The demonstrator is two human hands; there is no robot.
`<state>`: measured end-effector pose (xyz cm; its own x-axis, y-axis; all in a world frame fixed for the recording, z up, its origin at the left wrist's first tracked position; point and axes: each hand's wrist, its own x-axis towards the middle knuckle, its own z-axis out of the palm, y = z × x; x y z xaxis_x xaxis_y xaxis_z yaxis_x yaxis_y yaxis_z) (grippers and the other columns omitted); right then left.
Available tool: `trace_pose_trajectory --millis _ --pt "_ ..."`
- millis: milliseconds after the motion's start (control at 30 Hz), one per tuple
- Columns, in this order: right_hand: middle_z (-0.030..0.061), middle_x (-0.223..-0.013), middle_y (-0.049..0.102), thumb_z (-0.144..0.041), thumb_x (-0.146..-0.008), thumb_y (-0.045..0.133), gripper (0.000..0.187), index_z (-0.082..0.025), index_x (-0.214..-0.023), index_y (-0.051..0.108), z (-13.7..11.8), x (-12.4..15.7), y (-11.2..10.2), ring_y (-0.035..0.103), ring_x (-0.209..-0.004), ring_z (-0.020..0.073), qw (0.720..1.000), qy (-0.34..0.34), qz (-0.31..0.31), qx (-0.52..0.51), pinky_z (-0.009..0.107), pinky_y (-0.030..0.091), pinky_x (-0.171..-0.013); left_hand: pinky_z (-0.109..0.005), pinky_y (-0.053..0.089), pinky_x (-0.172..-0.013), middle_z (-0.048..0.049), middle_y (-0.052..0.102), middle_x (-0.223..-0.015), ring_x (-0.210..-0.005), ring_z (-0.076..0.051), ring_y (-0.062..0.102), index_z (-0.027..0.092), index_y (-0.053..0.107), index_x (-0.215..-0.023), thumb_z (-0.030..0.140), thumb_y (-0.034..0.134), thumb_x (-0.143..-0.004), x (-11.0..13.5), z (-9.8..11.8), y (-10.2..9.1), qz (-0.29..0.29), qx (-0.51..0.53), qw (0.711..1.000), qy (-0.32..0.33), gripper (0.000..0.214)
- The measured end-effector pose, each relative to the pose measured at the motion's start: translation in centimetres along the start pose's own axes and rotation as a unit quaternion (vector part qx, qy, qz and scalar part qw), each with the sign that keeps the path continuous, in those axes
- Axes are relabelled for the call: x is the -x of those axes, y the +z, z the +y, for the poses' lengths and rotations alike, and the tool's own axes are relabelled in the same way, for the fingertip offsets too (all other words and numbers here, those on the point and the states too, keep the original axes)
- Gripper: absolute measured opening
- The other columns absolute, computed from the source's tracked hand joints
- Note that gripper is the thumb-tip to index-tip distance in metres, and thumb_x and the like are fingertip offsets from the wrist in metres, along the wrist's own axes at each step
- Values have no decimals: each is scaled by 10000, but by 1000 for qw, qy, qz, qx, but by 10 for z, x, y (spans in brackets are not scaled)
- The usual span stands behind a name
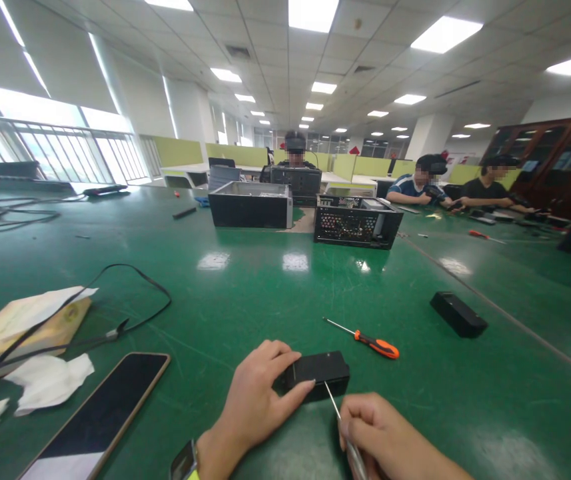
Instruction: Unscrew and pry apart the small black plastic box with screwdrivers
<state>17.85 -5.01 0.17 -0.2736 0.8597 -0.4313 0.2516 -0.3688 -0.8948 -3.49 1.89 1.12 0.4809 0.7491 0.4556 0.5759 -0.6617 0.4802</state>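
Observation:
A small black box (pixel 321 368) lies on the green tabletop right in front of me. My left hand (pixel 264 383) grips its left end, thumb along the near side and fingers over the top. In my right hand (pixel 372 427) is a screwdriver (pixel 332 402) with a thin metal shaft and a greyish handle. Its tip touches the box's near edge; whether it sits in a gap or a screw there, I cannot tell. Beyond the box lies a second screwdriver (pixel 376 343) with an orange and black handle. Another black box (pixel 458 314) of similar shape rests farther right.
To the left are a phone (pixel 100 413), crumpled tissues (pixel 52 381), a tissue pack (pixel 30 320) and a black cable (pixel 162 293). Two open computer cases (pixel 250 210) stand ahead on the table (pixel 245 287). Several people sit at the far side and right.

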Motion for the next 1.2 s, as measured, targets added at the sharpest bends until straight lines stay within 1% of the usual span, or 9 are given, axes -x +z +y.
trace_pose_trajectory --millis 200,433,567,733,867,933,1033,1100,1200 --pt "-71 -505 361 -397 -748 514 252 -205 -598 446 2 1 -2 323 -478 79 990 -97 68 82 207 235 -448 -388 535 -748 -72 660 -923 -847 -244 629 171 696 -1003 349 688 -828 -2 4 -2 8 8 1000 -4 250" --pt "-74 -510 374 -431 -854 529 335 -209 -626 427 4 -1 -1 339 -502 93 972 -122 152 127 235 244 -492 -393 535 -739 -76 656 -921 -844 -246 624 167 693 -1002 355 686 -828 -1 6 -1 5 3 1000 -2 256" --pt "-68 -501 433 -555 -885 499 400 -209 -690 449 10 -5 6 381 -476 94 976 -129 157 76 231 252 -478 -387 536 -729 -76 653 -912 -829 -244 624 169 692 -993 371 674 -841 0 7 1 7 -6 1000 2 254" --pt "-119 -475 317 -629 -820 580 445 -221 -734 423 15 -10 8 269 -438 71 975 -134 174 -27 211 188 -437 -376 539 -726 -73 655 -911 -826 -242 627 172 690 -991 356 684 -826 -1 12 2 10 -9 1000 15 247" --pt "-121 -466 369 -636 -781 628 471 -232 -759 387 13 -7 6 305 -415 64 978 -133 140 -84 200 226 -436 -372 543 -714 -69 660 -896 -812 -241 631 180 690 -987 343 694 -813 0 14 2 16 -12 1000 9 238" --pt "-99 -525 443 -615 -726 690 492 -227 -782 394 11 -2 7 350 -446 60 979 -136 107 -105 194 248 -461 -369 542 -716 -67 662 -899 -817 -241 632 188 687 -990 339 701 -805 0 14 2 20 -10 1000 5 239" --pt "-92 -620 466 -485 -659 779 478 -219 -799 408 8 4 11 314 -461 34 980 -136 70 -130 185 209 -464 -374 539 -734 -66 662 -918 -839 -244 633 194 685 -998 324 719 -791 1 13 3 15 -4 1000 -5 247" --pt "-90 -643 468 -399 -681 766 409 -213 -795 420 8 6 13 290 -447 22 981 -133 75 -119 186 180 -454 -382 537 -745 -64 661 -930 -848 -247 632 192 684 -1002 312 731 -782 1 13 3 9 2 1000 -11 255" --pt "-58 -705 524 -374 -732 711 306 -199 -840 484 12 4 12 342 -451 26 980 -142 117 -75 187 203 -447 -383 535 -743 -60 659 -932 -854 -248 631 194 682 -1001 303 745 -771 0 13 2 2 12 1000 -14 263"
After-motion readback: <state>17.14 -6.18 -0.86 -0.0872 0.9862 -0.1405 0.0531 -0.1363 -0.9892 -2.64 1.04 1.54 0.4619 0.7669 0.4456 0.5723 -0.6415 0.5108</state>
